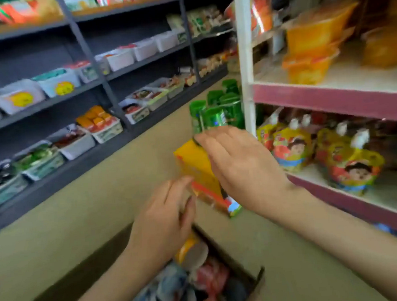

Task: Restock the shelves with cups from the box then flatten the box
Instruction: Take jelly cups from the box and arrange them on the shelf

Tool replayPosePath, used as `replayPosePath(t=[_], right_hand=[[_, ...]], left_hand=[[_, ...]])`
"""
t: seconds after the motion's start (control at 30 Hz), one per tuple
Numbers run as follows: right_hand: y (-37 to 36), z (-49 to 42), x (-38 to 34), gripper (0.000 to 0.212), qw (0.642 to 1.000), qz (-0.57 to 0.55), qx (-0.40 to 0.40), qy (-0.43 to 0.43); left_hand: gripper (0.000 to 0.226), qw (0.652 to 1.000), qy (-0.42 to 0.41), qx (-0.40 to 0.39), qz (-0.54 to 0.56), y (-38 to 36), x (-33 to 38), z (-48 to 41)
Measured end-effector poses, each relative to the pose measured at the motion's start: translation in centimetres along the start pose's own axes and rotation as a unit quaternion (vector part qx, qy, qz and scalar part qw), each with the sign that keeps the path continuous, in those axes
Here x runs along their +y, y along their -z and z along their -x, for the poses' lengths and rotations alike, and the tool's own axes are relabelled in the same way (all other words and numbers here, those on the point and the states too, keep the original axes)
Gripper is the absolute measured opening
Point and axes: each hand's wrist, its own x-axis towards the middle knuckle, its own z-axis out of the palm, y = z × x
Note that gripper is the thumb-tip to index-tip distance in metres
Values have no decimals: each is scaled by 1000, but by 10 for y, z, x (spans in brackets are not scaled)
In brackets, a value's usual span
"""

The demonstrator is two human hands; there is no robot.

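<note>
While both hands are raised over the aisle floor [101, 193], I log them meeting on one yellow-orange package [198, 171] — motion blur keeps me from saying whether it is a cup or a carton. Right hand [239, 168] lies over the package's right and far side, fingers spread and curled onto it, fingertips at its top edge; I read that as a grip. Left hand [165, 221] is at the package's near lower corner, fingers bent against it, thumb side hidden; whether it truly clamps the package I cannot tell.

Cardboard box [255, 281] sits at the near bottom of view, open at the top, directly below the left hand. Inside it: cups [191, 253] and blurred wrappers in white, red and blue — one cup with a yellow side and pale lid lies nearest the left wrist.

White shelf unit with pink-edged boards [331, 97] stands on the right. Its upper board carries orange jelly cups [309, 63]; its lower board carries spouted pouches [350, 162] with cartoon faces. Green bottles [216, 115] stand on the floor, far of the hands, beside the unit's white post.

Dark shelving [85, 52] on the left holds rows of trays with packaged goods, well apart from the hands.
</note>
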Motion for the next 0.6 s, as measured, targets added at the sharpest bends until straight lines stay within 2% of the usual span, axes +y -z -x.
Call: replayPosePath(t=[0.07,0.2,0.33,0.4,0.6], right_hand=[[-33,-5,-56,37,997,-61,-15,54],[-94,7,-143,39,982,-143,-56,109],[-136,31,-172,41,966,-165,-123,154],[-146,42,-177,43,959,-157,-161,171],[-162,75,-187,48,929,-144,-258,225]], left_hand=[[34,996,54,-53,-57,7,-30,53],[30,971,126,-157,-126,17,-66,124],[50,932,193,-255,-171,22,-79,171],[52,913,225,-280,-192,27,-80,190],[51,896,235,-337,-170,59,-94,235]])
